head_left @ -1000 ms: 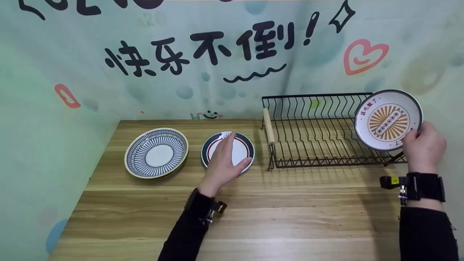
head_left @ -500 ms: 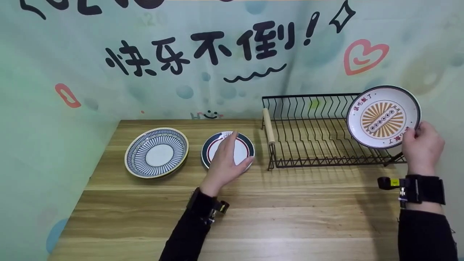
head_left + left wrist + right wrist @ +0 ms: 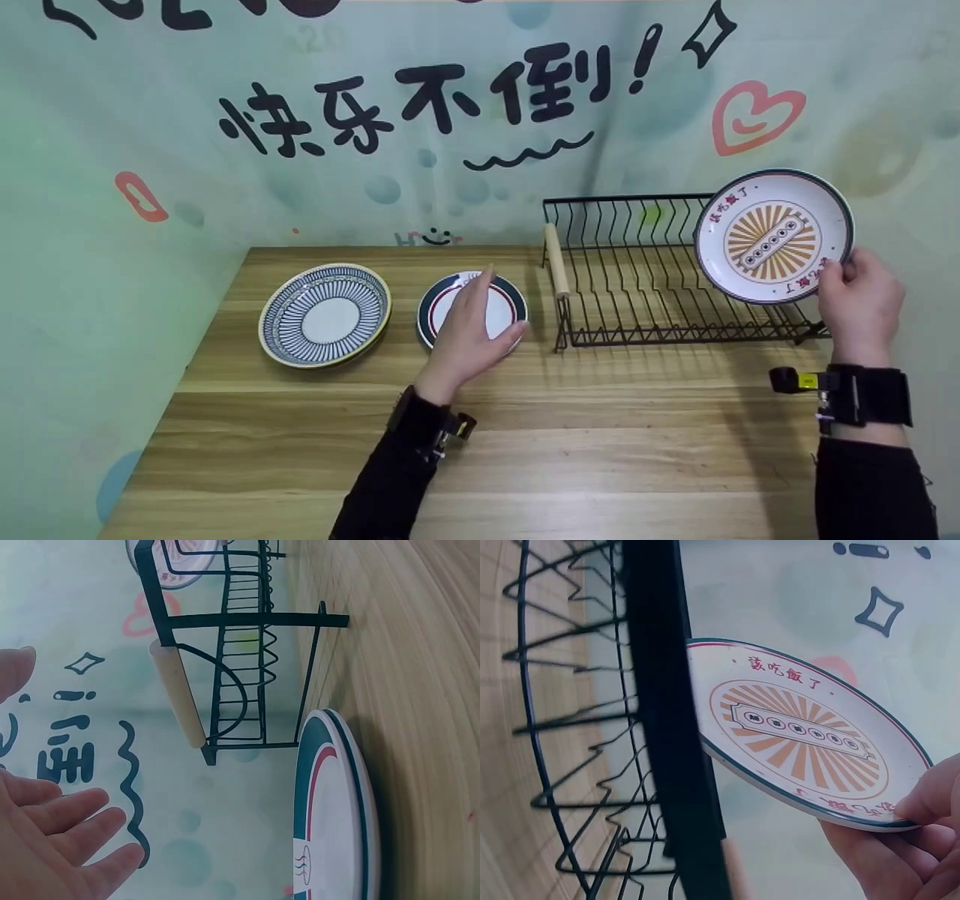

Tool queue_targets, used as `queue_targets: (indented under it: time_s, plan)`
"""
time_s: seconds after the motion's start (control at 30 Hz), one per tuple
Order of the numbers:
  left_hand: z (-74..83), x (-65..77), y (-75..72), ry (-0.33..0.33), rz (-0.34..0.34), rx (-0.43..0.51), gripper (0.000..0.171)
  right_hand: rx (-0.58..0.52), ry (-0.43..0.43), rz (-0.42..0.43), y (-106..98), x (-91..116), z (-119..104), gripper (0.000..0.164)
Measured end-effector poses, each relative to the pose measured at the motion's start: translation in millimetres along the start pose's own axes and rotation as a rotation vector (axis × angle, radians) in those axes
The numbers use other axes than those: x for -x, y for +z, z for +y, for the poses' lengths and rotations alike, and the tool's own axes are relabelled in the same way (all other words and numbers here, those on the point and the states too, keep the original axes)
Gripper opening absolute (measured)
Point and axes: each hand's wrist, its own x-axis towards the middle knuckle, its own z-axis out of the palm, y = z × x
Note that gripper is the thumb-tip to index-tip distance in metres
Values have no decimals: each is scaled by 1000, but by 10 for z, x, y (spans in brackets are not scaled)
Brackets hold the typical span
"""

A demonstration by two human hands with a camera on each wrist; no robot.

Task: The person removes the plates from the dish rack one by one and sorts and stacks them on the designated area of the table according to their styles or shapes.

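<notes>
My right hand (image 3: 862, 304) pinches the lower right rim of a white plate (image 3: 774, 236) with a dark edge, orange rays and red characters. That plate is tilted up over the right end of a black wire dish rack (image 3: 630, 270); in the right wrist view the plate (image 3: 802, 735) appears partly behind a dark rack bar. My left hand (image 3: 469, 334) hovers over a smaller white plate (image 3: 502, 311) with a dark green band and red ring. Its fingers are straight, thumb spread, and in the left wrist view they stand apart from the plate (image 3: 334, 817).
A blue-and-white striped dish (image 3: 330, 319) with a yellowish rim sits at the table's left. The rack's left end carries a pale wooden handle (image 3: 556, 262). Behind the wooden table (image 3: 525, 450) hangs a printed backdrop (image 3: 420, 180).
My right hand has moved left, and the plate in it has moved left and slightly up over the rack. The left hand has barely shifted.
</notes>
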Motion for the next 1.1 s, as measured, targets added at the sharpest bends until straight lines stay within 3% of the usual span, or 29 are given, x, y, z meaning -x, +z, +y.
queue_targets:
  time_s: [0.1, 0.33, 0.47, 0.83, 1.1]
  plan:
    - [4, -1, 1, 1, -2, 4, 91, 14, 26, -32, 8, 29, -41, 31]
    - [31, -3, -23, -26, -14, -2, 91, -95, -134, 72, 133, 114, -132, 23]
    - [41, -13, -42, -20, -7, -4, 90, -123, -179, 103, 167, 177, -200, 17]
    - [59, -30, -66, -20, 4, 10, 89, -262, -284, 132, 270, 336, -369, 16]
    - [69, -34, -67, -9, 20, 22, 88, -392, -377, 127, 329, 450, -481, 25]
